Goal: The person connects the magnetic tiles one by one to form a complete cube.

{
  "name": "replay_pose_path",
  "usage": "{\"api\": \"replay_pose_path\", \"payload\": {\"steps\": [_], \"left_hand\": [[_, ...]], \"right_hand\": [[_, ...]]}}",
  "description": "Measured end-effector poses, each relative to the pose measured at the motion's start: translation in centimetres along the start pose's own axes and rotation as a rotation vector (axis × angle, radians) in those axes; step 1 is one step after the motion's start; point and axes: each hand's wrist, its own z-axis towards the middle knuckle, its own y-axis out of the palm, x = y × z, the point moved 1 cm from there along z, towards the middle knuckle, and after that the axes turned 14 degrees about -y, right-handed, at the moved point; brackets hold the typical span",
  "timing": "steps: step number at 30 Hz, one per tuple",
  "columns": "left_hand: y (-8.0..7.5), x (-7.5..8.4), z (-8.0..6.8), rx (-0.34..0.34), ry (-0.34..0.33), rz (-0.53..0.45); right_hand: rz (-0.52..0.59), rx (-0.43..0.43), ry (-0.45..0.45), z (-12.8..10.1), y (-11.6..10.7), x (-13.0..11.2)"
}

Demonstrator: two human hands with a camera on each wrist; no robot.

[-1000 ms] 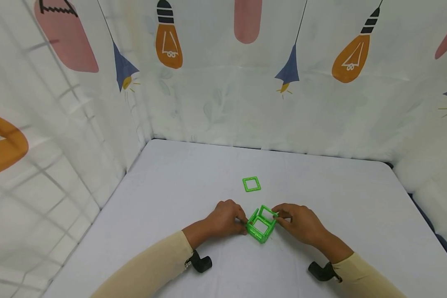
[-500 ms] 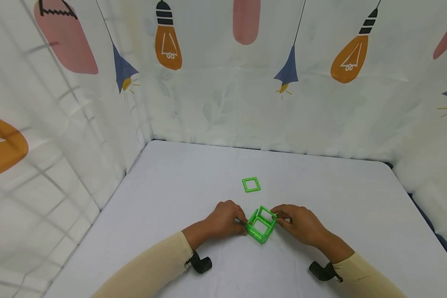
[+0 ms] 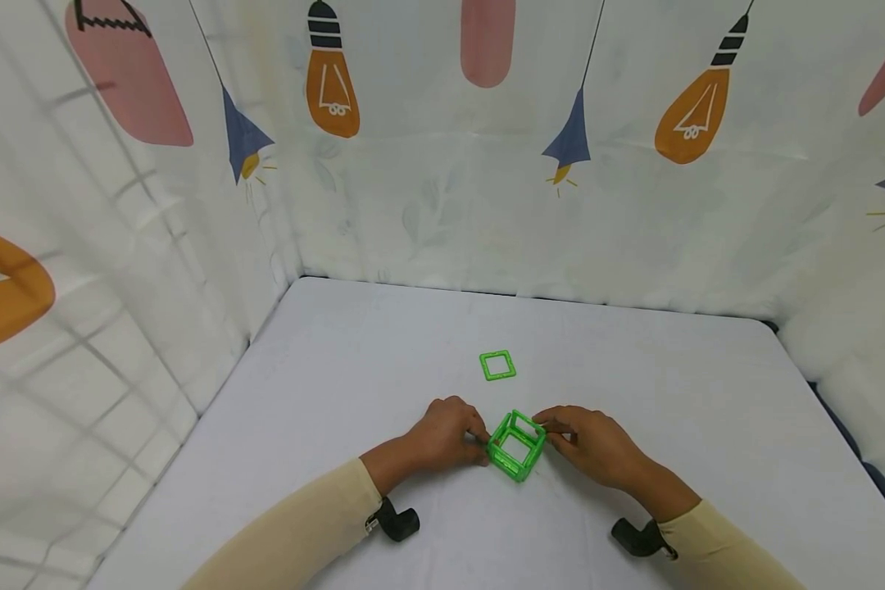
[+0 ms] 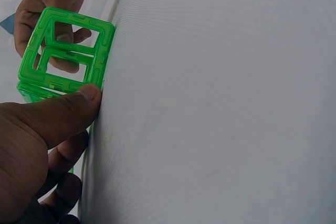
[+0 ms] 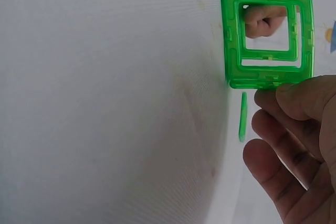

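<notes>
An open cube of green square magnetic tiles [image 3: 507,465] stands on the white table between both hands. My left hand [image 3: 448,434] pinches its left side; in the left wrist view the thumb [image 4: 79,107] presses a lower corner of a tile. On the other side, my right hand [image 3: 593,440] pinches the right-hand tile by its edge. The right wrist view has that tile [image 5: 231,40] upright, thumb and index finger at its bottom corner in that view. The left fingertips are partly hidden behind the cube. A loose green square tile [image 3: 501,378] lies flat beyond the cube.
The white table [image 3: 383,352] runs back to a printed fabric wall [image 3: 442,205], with another fabric wall along its left side. Black wrist cameras [image 3: 398,522] hang under both forearms, close above the tabletop.
My right hand has shifted slightly left, bringing the right-hand tile in against the cube so the sides look squarer. The left hand stays in place, and the loose tile has not moved.
</notes>
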Motion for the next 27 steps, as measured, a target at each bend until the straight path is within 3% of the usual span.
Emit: {"api": "replay_pose_path", "payload": {"steps": [16, 27], "left_hand": [[0.05, -0.08, 0.06, 0.011, 0.006, -0.004], [0.17, -0.09, 0.15, 0.017, 0.017, -0.015]], "right_hand": [[-0.042, 0.035, 0.091, -0.44, 0.23, -0.44], [-0.089, 0.048, 0.074, -0.14, 0.58, -0.52]]}}
